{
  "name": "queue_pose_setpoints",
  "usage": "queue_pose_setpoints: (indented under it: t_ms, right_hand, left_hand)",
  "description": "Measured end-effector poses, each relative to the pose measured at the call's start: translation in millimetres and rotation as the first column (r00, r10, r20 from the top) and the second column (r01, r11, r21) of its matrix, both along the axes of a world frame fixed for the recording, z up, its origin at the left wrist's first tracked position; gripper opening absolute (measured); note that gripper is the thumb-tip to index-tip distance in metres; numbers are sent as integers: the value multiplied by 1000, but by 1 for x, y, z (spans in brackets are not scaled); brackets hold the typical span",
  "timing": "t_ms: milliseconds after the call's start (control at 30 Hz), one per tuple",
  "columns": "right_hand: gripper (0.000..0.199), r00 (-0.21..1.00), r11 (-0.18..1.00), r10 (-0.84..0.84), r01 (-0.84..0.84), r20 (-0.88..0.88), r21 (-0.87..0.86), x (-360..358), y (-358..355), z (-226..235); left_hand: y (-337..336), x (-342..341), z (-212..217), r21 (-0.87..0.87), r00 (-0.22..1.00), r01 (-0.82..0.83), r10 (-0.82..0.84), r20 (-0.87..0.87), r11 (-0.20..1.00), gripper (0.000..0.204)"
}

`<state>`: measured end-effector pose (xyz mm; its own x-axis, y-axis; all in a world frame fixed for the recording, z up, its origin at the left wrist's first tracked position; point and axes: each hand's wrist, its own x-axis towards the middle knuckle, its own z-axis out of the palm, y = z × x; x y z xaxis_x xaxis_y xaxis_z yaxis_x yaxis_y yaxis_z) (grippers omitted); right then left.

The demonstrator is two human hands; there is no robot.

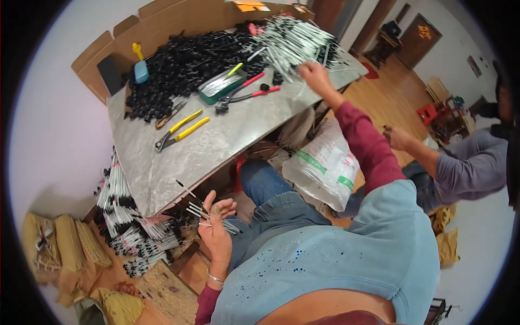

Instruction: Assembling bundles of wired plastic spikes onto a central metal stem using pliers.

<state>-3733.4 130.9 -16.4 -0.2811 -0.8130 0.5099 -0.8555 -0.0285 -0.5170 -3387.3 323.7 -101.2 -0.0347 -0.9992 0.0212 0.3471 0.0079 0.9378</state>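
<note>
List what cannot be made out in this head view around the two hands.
- Right hand: its fingers sink into the white rod pile, so the grip is hidden.
- Left hand: how many thin rods it holds is too small to tell.
- Black parts heap: single pieces blur together.
- Table: underside hidden by its top.

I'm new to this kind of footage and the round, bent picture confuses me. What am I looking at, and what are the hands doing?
It is one view from a wide fisheye camera on a person's head, looking down; that bends the edges. The left hand holds a few thin white rods near the lap. The right hand reaches into a pile of white rods on the grey table. Also there: black small parts, yellow-handled pliers and red-handled pliers. Another person sits to the right.
</note>
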Motion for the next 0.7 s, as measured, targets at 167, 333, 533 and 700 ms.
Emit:
queue_pose_setpoints:
  t_ms: [167,333,533,700]
  right_hand:
    - [26,978,992,-123,127,-169,14,-16,-76,24]
    - [27,881,894,-314,400,-354,202,-38,-114,12]
    - [31,973,971,-229,229,-10,71,-27,-94,55]
    - [27,986,869,-105,154,129,-471,-40,-69,93]
  left_hand:
    - [0,10,3,54,987,-141,137,81,988,39]
    - [-1,8,4,70,975,-211,204,90,975,40]
    - [-6,0,13,106,982,-164,153,109,981,40]
    - [-17,-10,20,92,997,-32,26,73,995,40]
